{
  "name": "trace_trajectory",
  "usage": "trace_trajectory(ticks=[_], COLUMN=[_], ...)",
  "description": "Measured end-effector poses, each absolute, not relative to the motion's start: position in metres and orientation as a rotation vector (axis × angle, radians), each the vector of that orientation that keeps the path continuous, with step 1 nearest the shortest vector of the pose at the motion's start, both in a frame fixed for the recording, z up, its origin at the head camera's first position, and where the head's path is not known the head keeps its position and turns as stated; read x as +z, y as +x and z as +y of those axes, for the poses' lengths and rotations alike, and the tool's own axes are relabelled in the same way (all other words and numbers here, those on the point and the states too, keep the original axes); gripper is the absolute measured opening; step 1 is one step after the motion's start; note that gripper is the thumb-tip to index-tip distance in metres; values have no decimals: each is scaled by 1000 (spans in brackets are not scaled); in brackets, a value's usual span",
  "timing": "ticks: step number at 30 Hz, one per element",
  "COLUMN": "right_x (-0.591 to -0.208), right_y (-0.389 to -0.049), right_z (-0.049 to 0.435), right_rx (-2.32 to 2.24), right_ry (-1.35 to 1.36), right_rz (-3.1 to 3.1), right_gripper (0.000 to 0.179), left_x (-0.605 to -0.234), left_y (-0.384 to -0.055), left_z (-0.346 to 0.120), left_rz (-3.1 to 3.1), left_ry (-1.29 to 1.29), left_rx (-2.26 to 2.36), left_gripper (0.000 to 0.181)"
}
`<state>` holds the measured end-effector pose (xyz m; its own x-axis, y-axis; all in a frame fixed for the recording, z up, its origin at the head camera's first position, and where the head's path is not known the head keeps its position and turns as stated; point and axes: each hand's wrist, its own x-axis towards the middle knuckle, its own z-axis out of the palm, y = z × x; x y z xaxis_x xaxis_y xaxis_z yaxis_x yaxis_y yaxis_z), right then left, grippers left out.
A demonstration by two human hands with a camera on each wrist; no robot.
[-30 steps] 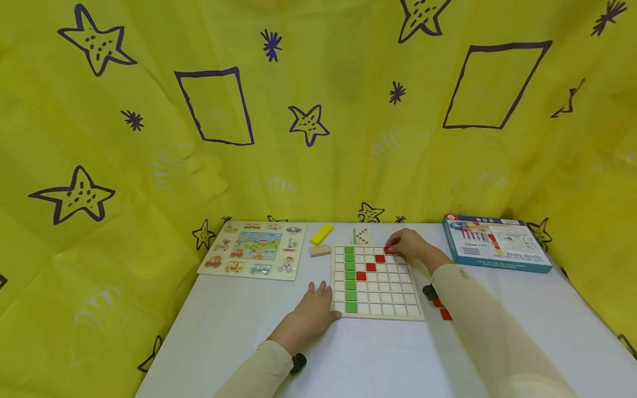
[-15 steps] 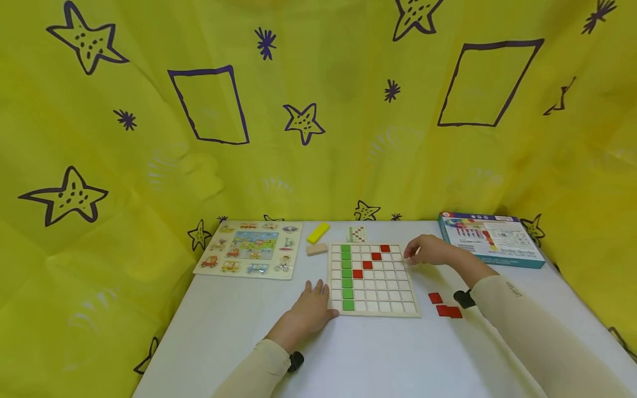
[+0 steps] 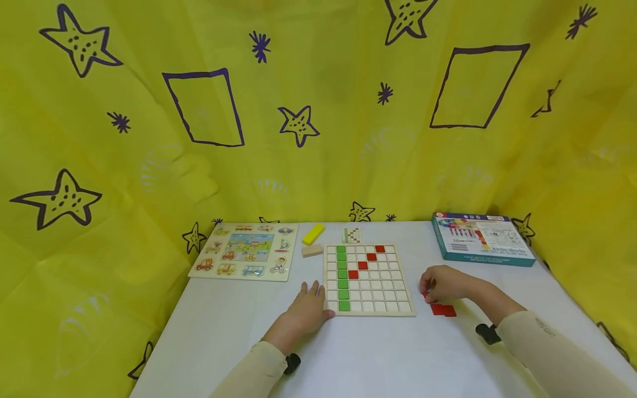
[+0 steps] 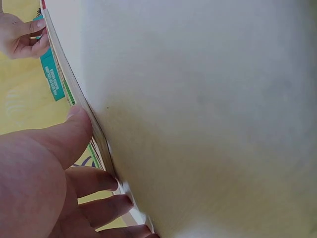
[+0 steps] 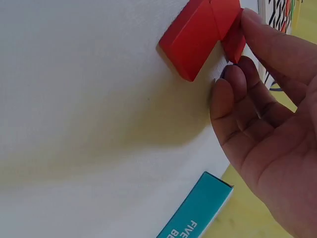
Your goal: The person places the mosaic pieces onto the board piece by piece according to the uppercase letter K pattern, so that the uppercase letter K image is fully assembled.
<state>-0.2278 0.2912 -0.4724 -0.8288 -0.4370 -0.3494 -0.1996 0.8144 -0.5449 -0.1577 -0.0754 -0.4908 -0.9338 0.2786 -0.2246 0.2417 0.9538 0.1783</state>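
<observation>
A wooden grid board [image 3: 373, 315] lies on the white table, with a column of green tiles [image 3: 343, 284] and a short diagonal of red tiles [image 3: 362, 266]. Against its lower left corner rests my left hand [image 3: 304, 311], fingers extended; in the left wrist view the thumb and fingertips touch the board's side. To the right of the board, my right hand [image 3: 450, 284] pinches a red tile [image 5: 235, 42] between thumb and fingers, low at the table. Beside that tile lie other loose red tiles [image 5: 193, 39], partly overlapping or touching.
Behind the board is a small pattern card [image 3: 351, 235]. A yellow block [image 3: 313, 234] and a plain wooden block [image 3: 312, 251] lie near its upper left. A picture puzzle [image 3: 209, 271] is at left, a teal-edged box [image 3: 485, 240] at back right. Yellow cloth [image 3: 318, 166] hangs behind.
My right hand has left the red tile in the board's top row, moved right and toward me, and taken hold of a loose red tile. My left hand stays at the board's corner.
</observation>
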Motion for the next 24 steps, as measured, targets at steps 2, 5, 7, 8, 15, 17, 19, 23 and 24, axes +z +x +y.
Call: trace_trajectory(ticks=[2,5,7,8,15,17,19,23,24], right_x=[-475,-477,-478,-479,-460,-453,-448,-445,-445], right_y=[-227,-226,-227,-227,-235,-242,-249,-264,-267], right_z=[290,287,285,284,283,282,278,259,253], right_rx=[-689,-687,-700,-706,-726,-737,-764,-864,-884], right_ry=[-499,-493,-499,-498,-571,-620,-667,-721,-721], right_rz=[2539,2532,2518,2513,2477,2482,2497,2524,2531], right_gripper=[17,19,18,18,15,14,11,9,9], left_x=[-491,-493,-495,-497,-502,-501,-500,-497,-497], left_y=[-157,-156,-155,-155,-155,-155,-156,-158,-159], left_z=[-76,-77,-79,-79,-80,-80,-79,-79,-78], left_rz=[2857,2854,2855,2856,2865,2866,2866,2868,2868], left_ry=[393,389,391,390,419,423,425,424,421], left_rx=[215,215,206,210,214,214,215,211,218], left_gripper=[73,73,73,73,74,73,74,74,74])
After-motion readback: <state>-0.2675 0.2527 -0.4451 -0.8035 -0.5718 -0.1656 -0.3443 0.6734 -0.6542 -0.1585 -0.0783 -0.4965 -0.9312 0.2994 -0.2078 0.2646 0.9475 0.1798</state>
